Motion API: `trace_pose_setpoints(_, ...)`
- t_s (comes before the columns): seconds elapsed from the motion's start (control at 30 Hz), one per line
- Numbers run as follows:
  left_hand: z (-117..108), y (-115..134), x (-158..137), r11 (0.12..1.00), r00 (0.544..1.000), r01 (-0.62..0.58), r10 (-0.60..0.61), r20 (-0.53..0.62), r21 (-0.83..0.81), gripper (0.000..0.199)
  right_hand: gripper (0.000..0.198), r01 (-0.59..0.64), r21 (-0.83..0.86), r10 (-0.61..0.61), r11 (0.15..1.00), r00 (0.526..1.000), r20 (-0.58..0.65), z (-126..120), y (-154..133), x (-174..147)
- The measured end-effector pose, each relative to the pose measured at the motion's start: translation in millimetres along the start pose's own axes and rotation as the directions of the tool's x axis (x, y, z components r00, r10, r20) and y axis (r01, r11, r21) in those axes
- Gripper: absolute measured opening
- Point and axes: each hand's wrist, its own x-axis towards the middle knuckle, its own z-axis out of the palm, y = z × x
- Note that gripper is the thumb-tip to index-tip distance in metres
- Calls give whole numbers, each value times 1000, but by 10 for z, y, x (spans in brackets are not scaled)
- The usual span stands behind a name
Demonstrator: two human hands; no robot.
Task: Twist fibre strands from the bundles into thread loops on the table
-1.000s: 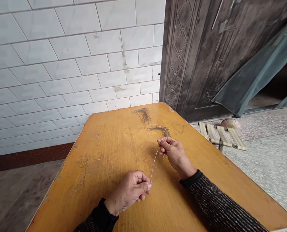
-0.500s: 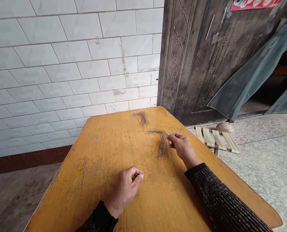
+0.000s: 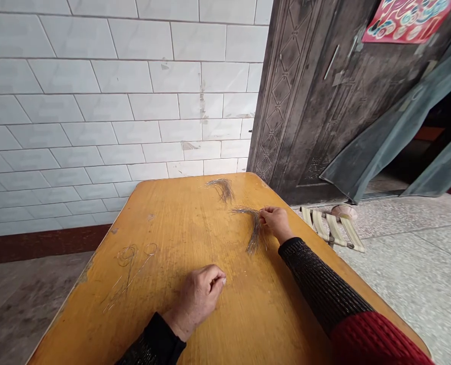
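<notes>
My right hand (image 3: 275,222) is at the right side of a bundle of thin bent metal wires (image 3: 254,230), its thumb and fingers pinched at the wires' bend. How many strands it grips is hidden. My left hand (image 3: 200,293) rests on the wooden table (image 3: 195,228) nearer to me, fingers curled in and thumb pressed against them, with nothing showing in it. A second bundle of bent wires (image 3: 223,189) lies farther back, beyond the first. At the left lie several wires with looped ends (image 3: 127,256), their tails pointing toward me.
A white tiled wall (image 3: 153,106) stands behind the table's far edge. To the right are a dark carved door (image 3: 305,101), a hanging grey-green curtain (image 3: 377,147) and a low stool with striped straps (image 3: 334,228) on the speckled floor.
My right hand has reached slightly farther forward and left at the wire bundle, and more of its sleeve shows. The view has tilted up a little. My left hand stays almost still.
</notes>
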Motion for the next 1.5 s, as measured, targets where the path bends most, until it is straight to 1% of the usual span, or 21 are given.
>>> trace_pose_setpoints(0.13, -4, -4, -8, 1000, 1000, -17, 16, 17, 22, 14, 18, 0, -58, 1, 998, 1000, 9, 7, 27, 4)
trace_pose_setpoints(0.3, -15, -12, -1, 999, 999, -20, 20, 27, 30, 14, 14, 12, -100, -10, 995, 1000, 17, -22, 9, -10)
trace_pose_setpoints(0.5, -19, -18, -2, 999, 999, -10, 8, 46, 36, 15, 17, 12, -85, -11, 996, 1000, 20, -82, -34, -34)
trace_pose_setpoints(0.77, -23, -23, 4, 999, 999, 8, -9, 45, 37, 15, 19, 21, -84, -20, 996, 1000, 12, -4, -70, -13)
trace_pose_setpoints(0.9, -39, -5, 8, 999, 999, 0, -2, 49, 40, 15, 17, 37, -134, -35, 990, 999, 15, -25, -57, -33)
trace_pose_setpoints(1.07, -52, -13, 21, 999, 998, -15, 13, 61, 36, 15, 17, 77, -219, -79, 973, 997, 3, -123, -82, -90)
trace_pose_setpoints(1.13, -56, -16, 21, 999, 998, -8, 6, 54, 36, 15, 18, 103, -236, -99, 966, 995, 29, -143, -121, -159)
trace_pose_setpoints(1.2, -62, -5, 10, 999, 999, -2, 0, 40, 40, 15, 18, 137, -229, -119, 964, 989, 91, -129, -180, -278)
trace_pose_setpoints(1.3, -79, 23, -5, 999, 999, -11, 9, 35, 50, 14, 19, 191, -190, -151, 963, 967, 207, -49, -281, -532)
trace_pose_setpoints(1.33, -91, 24, -2, 998, 999, -17, 15, 33, 60, 15, 20, 236, -194, -191, 952, 956, 224, -15, -309, -625)
trace_pose_setpoints(1.43, -187, -24, 24, 985, 1000, 11, -9, -13, 172, 15, 26, 331, -202, -277, 922, 926, 256, 76, -360, -889)
trace_pose_setpoints(1.5, -329, -92, 40, 953, 997, 68, -52, -62, 296, 16, 29, 404, -212, -339, 890, 896, 287, 111, -369, -1029)
